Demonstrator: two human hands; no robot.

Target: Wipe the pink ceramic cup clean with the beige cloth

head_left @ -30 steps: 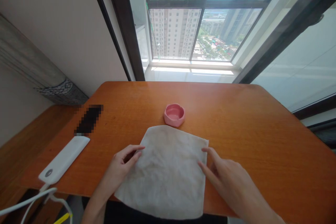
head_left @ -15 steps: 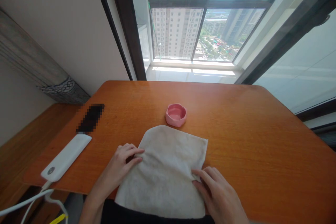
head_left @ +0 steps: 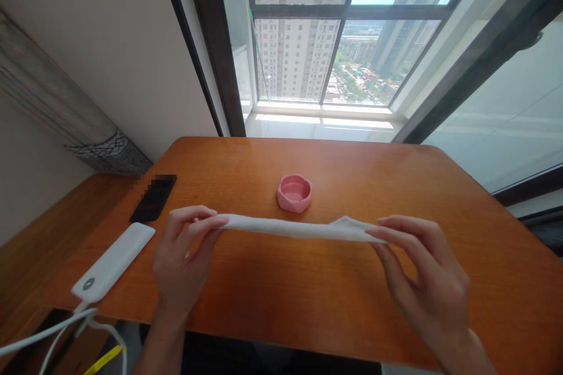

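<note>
A white cloth (head_left: 290, 228) is stretched between my two hands above the table, seen nearly edge-on as a narrow band. My left hand (head_left: 187, 249) pinches its left end between thumb and fingers. At the other end, my right hand (head_left: 422, 272) grips the cloth the same way, and a small corner of fabric sticks up near those fingertips. Just beyond the cloth sits a pink faceted bowl (head_left: 294, 194), which neither hand touches. Its inside looks bare.
The wooden table (head_left: 373, 181) reaches to a window (head_left: 325, 58). On its left lie a black phone (head_left: 153, 198) and a white power bank (head_left: 114, 261) with white cables (head_left: 53, 331) hanging over the near edge. A gathered curtain (head_left: 105, 140) hangs at the left.
The cloth was spread toward me over the table's near edge; now it is lifted and drawn out into a level band. Both hands rose and moved apart, each gripping one end.
</note>
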